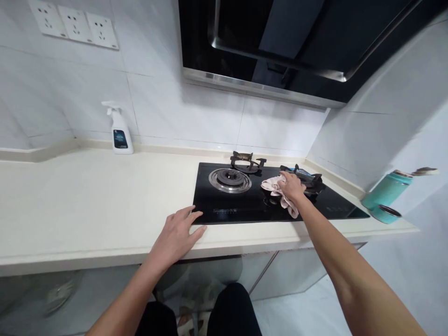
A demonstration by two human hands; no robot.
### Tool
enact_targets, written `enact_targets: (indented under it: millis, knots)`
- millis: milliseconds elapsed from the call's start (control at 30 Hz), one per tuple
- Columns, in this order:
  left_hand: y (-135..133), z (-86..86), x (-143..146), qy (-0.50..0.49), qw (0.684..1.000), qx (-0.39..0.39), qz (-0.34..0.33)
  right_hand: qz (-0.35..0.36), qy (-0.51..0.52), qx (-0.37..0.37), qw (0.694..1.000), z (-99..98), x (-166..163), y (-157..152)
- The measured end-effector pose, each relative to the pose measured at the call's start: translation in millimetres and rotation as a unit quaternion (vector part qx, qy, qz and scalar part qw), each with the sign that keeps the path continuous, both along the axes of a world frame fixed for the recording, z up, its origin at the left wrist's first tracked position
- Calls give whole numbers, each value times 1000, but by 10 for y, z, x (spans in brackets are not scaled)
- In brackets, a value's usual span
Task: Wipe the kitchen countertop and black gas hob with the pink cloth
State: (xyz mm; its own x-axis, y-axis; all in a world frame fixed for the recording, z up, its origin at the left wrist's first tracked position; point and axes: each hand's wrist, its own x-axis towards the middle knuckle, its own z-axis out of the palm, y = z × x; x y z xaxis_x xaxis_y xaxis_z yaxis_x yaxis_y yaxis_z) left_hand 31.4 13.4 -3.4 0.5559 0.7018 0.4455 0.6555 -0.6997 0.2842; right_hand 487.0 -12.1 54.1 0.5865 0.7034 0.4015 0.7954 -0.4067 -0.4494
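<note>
Your right hand [293,186] is out over the right half of the black hob [206,200], its grip closed on a pale pink cloth [271,184]. The cloth is bunched under your fingers and lies against the glass, one end trailing toward the hob's front edge. Your left hand [177,233] holds nothing; its grip is open, fingers spread, resting on the cream surface [87,200] at the hob's front left corner, with the fingertips reaching the glass.

The left burner [230,178] is bare — its dark pan support [247,164] sits just behind it, toward the back edge of the hob. The right pan support [315,183] is just beyond your right hand, which partly hides it from you.

Well to your left, a white spray bottle [121,134] stands upright near the wall, below three sockets [77,25]. At the right end of the surface, you have a teal container [387,190] and, just in front of it, a smaller teal cup [385,213]. The dark range hood [276,84] hangs above the hob.
</note>
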Motion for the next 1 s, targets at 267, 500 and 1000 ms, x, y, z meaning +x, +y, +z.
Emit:
enact_targets:
  millis: [267, 500, 1000]
  knots:
    - [2, -25, -5, 2, 1000, -3, -4, 39, -135, -57, 988, -76, -169, -370]
    - [-13, -31, 3, -6, 1000, 7, -13, 59, -178, -54, 981, -289, -280, -1029]
    - [62, -60, -34, -8, 1000, 5, -8, 214, -217, -50, 951, -477, -375, -1498]
